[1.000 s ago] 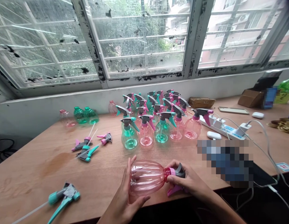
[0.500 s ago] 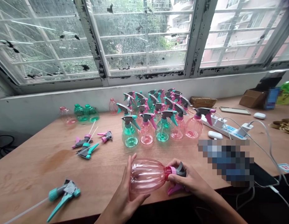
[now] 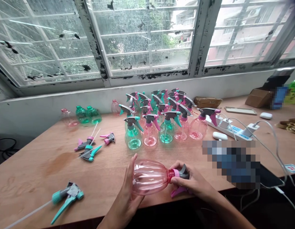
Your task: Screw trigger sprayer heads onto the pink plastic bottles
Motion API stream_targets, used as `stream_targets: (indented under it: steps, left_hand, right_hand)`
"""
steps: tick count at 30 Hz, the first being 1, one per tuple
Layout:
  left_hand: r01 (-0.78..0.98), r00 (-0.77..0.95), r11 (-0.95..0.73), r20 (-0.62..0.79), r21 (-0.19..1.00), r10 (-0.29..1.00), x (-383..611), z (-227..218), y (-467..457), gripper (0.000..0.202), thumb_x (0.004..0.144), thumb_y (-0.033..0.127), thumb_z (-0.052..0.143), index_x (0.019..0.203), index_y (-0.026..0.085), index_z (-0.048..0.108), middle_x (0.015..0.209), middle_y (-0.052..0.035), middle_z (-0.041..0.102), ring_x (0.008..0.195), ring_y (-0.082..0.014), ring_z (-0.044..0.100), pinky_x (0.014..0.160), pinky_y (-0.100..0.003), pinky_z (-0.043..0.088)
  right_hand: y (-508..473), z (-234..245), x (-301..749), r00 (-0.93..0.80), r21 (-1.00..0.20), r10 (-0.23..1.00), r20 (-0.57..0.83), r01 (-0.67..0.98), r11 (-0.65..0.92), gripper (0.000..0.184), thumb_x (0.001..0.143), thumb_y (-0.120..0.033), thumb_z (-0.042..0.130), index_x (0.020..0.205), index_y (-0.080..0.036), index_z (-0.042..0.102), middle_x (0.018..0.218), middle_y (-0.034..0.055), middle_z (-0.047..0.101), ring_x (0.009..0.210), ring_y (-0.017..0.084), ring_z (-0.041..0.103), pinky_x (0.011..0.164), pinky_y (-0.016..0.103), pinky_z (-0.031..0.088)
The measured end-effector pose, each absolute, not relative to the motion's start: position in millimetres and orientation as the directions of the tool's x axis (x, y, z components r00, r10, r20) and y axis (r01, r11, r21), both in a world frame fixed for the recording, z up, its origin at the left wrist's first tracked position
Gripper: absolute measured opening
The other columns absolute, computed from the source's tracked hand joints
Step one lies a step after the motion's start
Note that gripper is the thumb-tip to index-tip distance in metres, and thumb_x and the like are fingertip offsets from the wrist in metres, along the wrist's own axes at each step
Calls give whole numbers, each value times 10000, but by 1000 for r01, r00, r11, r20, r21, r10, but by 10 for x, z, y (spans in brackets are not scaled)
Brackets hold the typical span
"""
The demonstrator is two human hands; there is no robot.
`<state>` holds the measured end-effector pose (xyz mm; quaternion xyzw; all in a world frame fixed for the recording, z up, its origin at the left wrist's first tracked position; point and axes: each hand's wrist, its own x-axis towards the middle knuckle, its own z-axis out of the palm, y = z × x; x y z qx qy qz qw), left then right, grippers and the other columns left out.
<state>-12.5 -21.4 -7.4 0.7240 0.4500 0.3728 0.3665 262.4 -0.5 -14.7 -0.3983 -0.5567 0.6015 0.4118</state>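
Observation:
A clear pink spray bottle lies on its side in the air, just above the table's front edge. My left hand is wrapped round its base end, fingers behind and thumb below. At the neck, my right hand grips the pink collar and grey spray head, with the pink trigger hanging below. The collar sits against the bottle's neck; how tightly cannot be seen. To the left lies a loose teal-and-grey spray head with its tube.
Rows of pink and green spray bottles stand beyond my hands. Several loose spray heads lie at left, with capless green bottles behind. A power strip, cables, a white case and a blurred-out phone occupy the right.
The pink bottle and both hands stay nearly in place. My left thumb has shifted in under the bottle. The view has moved slightly.

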Motion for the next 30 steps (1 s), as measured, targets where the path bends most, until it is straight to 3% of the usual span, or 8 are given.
stream_targets:
  steps: [2,6,11,15,20,23,28,30]
  left_hand:
    - [370,332,-354,233,859,914,-126,-83,-218,790,1000,361,492,1560,447,-60,1697,-13,49,1532,-333,184,1193,-582,295]
    - [391,348,-344,209,854,914,-117,-42,-217,993,927,362,646,1556,417,-120,1698,-42,61,1541,-330,145,1232,-588,163]
    - [412,336,-352,219,840,916,-107,-18,-189,949,919,376,656,1578,383,-27,1694,-67,81,1541,-346,131,1242,-566,165]
    - [372,339,-376,253,849,906,-104,-43,-179,816,987,349,535,1573,406,-31,1692,-65,89,1525,-321,219,1217,-557,270]
    - [395,350,-351,215,849,912,-93,11,-193,1108,848,384,748,1567,392,-94,1689,-76,114,1501,-340,275,1236,-535,232]
    - [372,336,-357,234,857,912,-91,15,-182,1054,867,392,722,1578,369,-56,1689,-82,115,1509,-339,255,1233,-509,249]
    - [355,340,-437,322,827,884,-55,-9,-156,841,972,364,565,1572,404,-24,1690,-62,92,1502,-310,285,1200,-490,324]
    - [369,346,-457,336,810,876,-37,1,-157,934,943,363,615,1570,388,-76,1685,-75,115,1513,-310,256,1208,-497,304]
  right_hand:
    - [-4,-138,2628,-348,-998,937,-11,-50,-30,361,795,-443,808,942,-166,630,708,-5,670,627,144,592,593,241,439]
    - [-1,-101,2626,-349,-998,937,-16,-49,-35,376,784,-449,813,950,-166,628,718,-3,681,643,151,608,605,243,440]
    - [-7,-51,2610,-334,-998,943,-3,-58,-24,377,777,-457,814,931,-164,634,699,-19,664,609,126,577,577,221,423]
    - [-9,-62,2605,-350,-996,937,19,-85,-12,375,776,-465,815,916,-168,633,701,-13,677,610,130,588,578,222,430]
    - [3,-72,2600,-340,-996,940,40,-91,9,397,757,-493,821,899,-175,631,697,-6,683,604,145,602,577,238,452]
    - [6,-56,2599,-338,-996,940,54,-82,27,410,747,-511,819,885,-172,634,683,-7,677,586,142,601,555,234,452]
    - [5,-56,2615,-335,-996,940,63,-84,36,434,771,-539,785,925,-173,610,648,-8,690,504,127,574,425,196,350]
    - [3,-63,2615,-335,-996,939,74,-69,54,435,777,-542,779,928,-168,615,647,-5,691,497,124,567,405,190,318]
